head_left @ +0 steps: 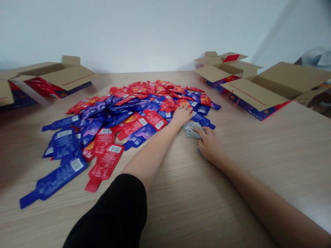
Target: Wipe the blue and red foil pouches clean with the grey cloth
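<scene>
Left hand (182, 115), fingers spread, rests on glossy, flat red and blue plastic pouches (106, 163), heaped from ten to one o'clock. Right hand (210, 144) pinches a crumpled grey cloth-like bundle (192, 130) near twelve-thirty. Slick, overlapping pouches could slide if brushed.

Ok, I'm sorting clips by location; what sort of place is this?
Probably a packing workspace: a pale wood-grain tabletop holds a heap of flat red and blue pouches, with open brown cardboard boxes on both sides.
</scene>
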`<state>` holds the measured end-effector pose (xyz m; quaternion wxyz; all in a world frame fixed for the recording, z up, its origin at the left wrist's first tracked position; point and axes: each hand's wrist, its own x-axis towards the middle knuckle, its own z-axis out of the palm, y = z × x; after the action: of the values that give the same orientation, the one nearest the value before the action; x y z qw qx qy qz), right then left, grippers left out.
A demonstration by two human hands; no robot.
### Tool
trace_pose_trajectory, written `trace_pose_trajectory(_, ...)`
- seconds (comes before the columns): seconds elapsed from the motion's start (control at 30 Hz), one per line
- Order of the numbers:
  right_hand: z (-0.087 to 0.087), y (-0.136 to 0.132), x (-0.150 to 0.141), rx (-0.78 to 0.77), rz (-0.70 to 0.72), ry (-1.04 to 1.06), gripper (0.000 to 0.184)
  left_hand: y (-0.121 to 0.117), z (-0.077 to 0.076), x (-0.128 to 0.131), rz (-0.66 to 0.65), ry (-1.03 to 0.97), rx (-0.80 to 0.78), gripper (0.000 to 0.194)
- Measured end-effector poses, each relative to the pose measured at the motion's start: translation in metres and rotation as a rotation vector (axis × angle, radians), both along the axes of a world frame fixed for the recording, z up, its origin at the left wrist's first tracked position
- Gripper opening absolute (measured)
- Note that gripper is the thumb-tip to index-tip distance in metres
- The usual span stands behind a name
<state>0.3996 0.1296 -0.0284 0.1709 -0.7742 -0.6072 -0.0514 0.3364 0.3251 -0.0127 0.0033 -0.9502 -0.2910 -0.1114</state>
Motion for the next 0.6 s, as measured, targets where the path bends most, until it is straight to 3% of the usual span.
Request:
trace_pose_trajectory(0.2, 0.000, -0.011, -0.001, 0.026, -0.063, 0.004, 0.052, -0.010, 0.007, -0.020, -0.065, 0.039, -0.006, 0.040)
trace_pose_trajectory(0.37, -0.006, -0.044, 0.009, 0.057, -0.103, 0.015, 0.051, -0.029, 0.012, -0.065, -0.167, 0.028, -0.065, 0.035)
trace_pose_trajectory(0.47, -0.011, -0.067, 0.014, 0.077, -0.113, -0.005, 0.050, -0.056, 0.009, -0.106, -0.236, -0.003, -0.109, 0.040)
trace_pose_trajectory(0.6, -0.014, -0.090, 0.010, 0.087, -0.107, -0.004, 0.049, -0.115, -0.005, -0.172, -0.371, 0.001, -0.185, 0.040)
